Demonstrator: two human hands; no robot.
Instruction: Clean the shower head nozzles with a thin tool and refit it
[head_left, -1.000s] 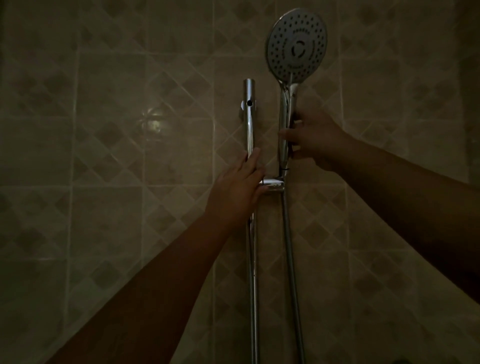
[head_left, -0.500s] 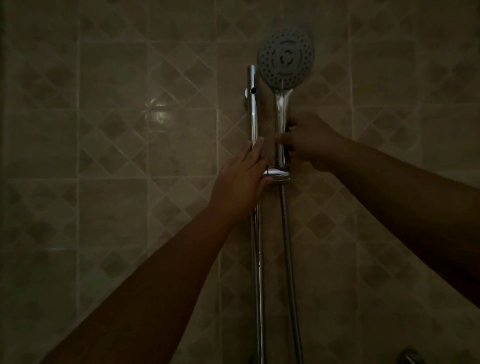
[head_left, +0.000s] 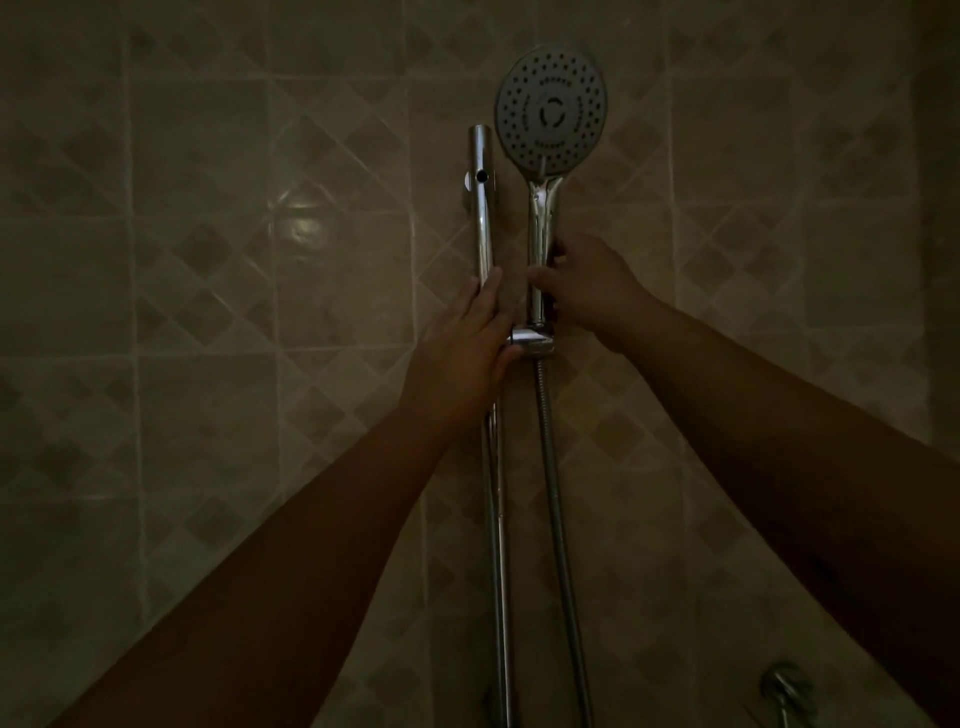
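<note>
While my right hand (head_left: 587, 291) is gripping the shower head (head_left: 550, 109) handle above the holder (head_left: 534, 344), my left hand (head_left: 462, 353) is lying flat on the rail (head_left: 483, 208). Darkness is hiding my right fingertips.

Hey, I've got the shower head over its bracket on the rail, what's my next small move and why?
Probably press the handle down a little more, then let go. Your right hand grips the handle, whose lower end already sits in the bracket, while your left hand rests on the rail beside the bracket, steadying it. I cannot tell whether it is fully seated.
</note>
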